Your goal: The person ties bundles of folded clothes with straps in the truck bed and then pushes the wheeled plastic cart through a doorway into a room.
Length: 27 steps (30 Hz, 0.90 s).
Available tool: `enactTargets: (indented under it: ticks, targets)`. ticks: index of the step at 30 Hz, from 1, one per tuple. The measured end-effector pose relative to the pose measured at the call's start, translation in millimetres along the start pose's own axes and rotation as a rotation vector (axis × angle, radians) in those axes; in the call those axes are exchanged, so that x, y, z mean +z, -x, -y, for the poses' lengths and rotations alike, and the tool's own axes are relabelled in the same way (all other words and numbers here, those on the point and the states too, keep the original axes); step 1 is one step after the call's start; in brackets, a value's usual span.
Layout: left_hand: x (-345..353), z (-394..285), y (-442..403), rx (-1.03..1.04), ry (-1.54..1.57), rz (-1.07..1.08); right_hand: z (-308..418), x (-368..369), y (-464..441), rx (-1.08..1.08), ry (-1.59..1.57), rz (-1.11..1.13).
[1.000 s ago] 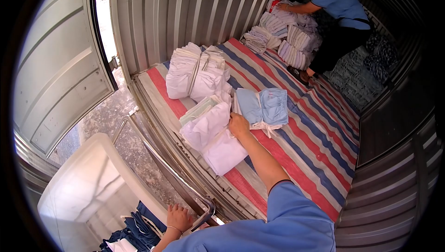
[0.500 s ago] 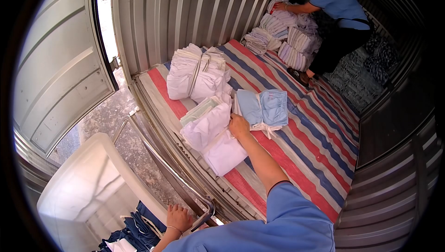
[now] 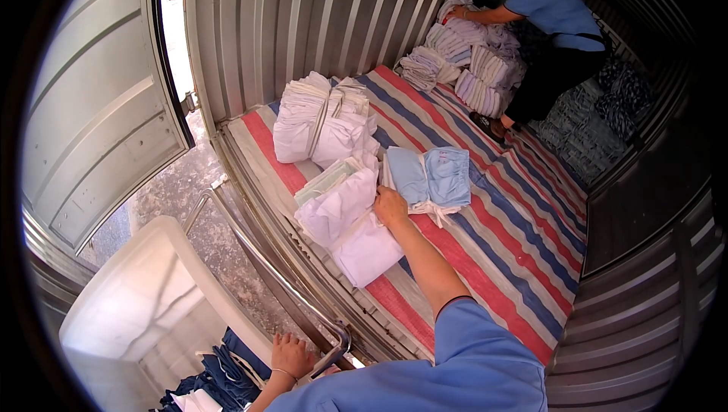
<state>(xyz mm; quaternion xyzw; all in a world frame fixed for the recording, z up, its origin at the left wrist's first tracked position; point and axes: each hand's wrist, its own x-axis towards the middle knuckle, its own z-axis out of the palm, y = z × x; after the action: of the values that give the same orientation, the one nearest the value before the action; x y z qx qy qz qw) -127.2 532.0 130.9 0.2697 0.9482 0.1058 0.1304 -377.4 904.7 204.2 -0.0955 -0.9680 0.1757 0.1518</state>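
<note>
My right hand (image 3: 391, 207) has its fingers curled at the edge of a folded white linen bundle (image 3: 345, 219), which lies on the striped sheet; the fingertips are partly hidden. A pale green folded piece shows at the bundle's far end. Just beyond the hand is a smaller tied bundle of light blue cloth (image 3: 440, 173). Behind lies a larger tied white bundle (image 3: 318, 120). My left hand (image 3: 292, 357) rests at the rim of a white plastic bin (image 3: 189, 264), fingers stretched out and slightly apart. Dark blue clothes (image 3: 227, 374) lie inside that bin.
A striped sheet (image 3: 523, 260) covers the container floor. Further in, a co-worker (image 3: 557, 14) bends over stacked white cloth (image 3: 481, 63), with dark bundles (image 3: 584, 120) behind. A bent metal rail (image 3: 273, 268) runs between bin and floor edge. An opened door (image 3: 98, 101) stands left.
Both of my hands stay where they were, and the bundles have not moved. The co-worker shows only a slight shift at the stack.
</note>
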Motion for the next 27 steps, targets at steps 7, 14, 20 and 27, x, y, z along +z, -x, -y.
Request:
enactTargets:
  ticks: [7, 14, 20, 27]
  targets:
    - [-2, 0, 0, -0.001, 0.010, 0.046, -2, 2, 0, 0.007, -0.014, 0.005]
    - [6, 2, 0, 0.002, -0.027, -0.015, -1, 3, 0, -0.001, -0.007, -0.009]
    - [-1, 1, 0, 0.008, 0.026, 0.016, 1, -1, 1, -0.003, -0.007, -0.023]
    - [-7, -1, 2, 0.018, 0.016, 0.010, 0, 2, 0, -0.009, 0.006, -0.025]
